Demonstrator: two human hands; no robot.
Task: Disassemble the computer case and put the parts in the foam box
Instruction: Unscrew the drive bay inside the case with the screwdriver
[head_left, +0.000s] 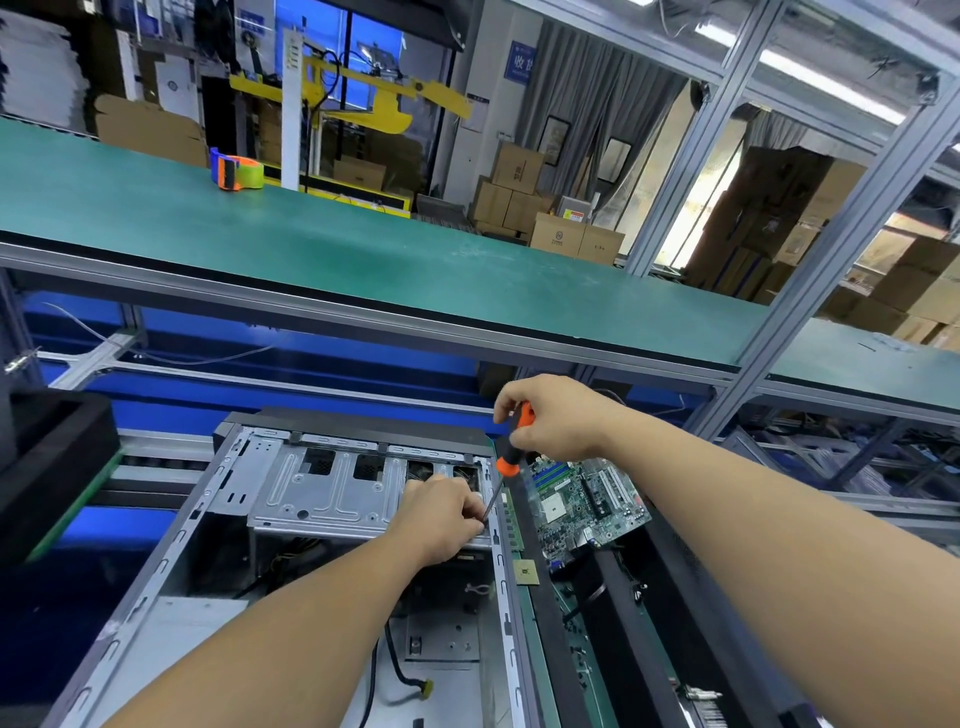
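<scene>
- the computer case (332, 571) lies open on its side at the near centre of the bench, side panel off, most of its inside bare apart from loose cables (400, 670) low down.
- the motherboard (592, 499) is already out: it sits to the right of the case in a black foam box (623, 587), with a small square chip (524, 574) near it on the box's edge.
- more black foam (57, 457) stands at the left edge of the bench; what it holds cannot be seen.
- the metal drive cage (337, 488) is still mounted at the far end of the case, so that part looks not yet done.
- the right hand (550, 415) has its fingers curled round the orange-and-black handle of a screwdriver (506, 462), held steeply with the shaft running down to the right edge of the cage.
- the left hand (447, 512) rests on the cage's right corner, its fingers bunched together at the screwdriver tip; whether they pinch the shaft, a screw, or merely steady the spot cannot be told.
- judged from this, the step in hand is a fastener on the drive cage; the tip itself is hidden by the fingers.
- still to go, as far as shown: freeing the cage, clearing the cables, and moving those parts into the foam.
- a tape dispenser (234, 169) sits on the far green shelf, well apart from the work.
</scene>
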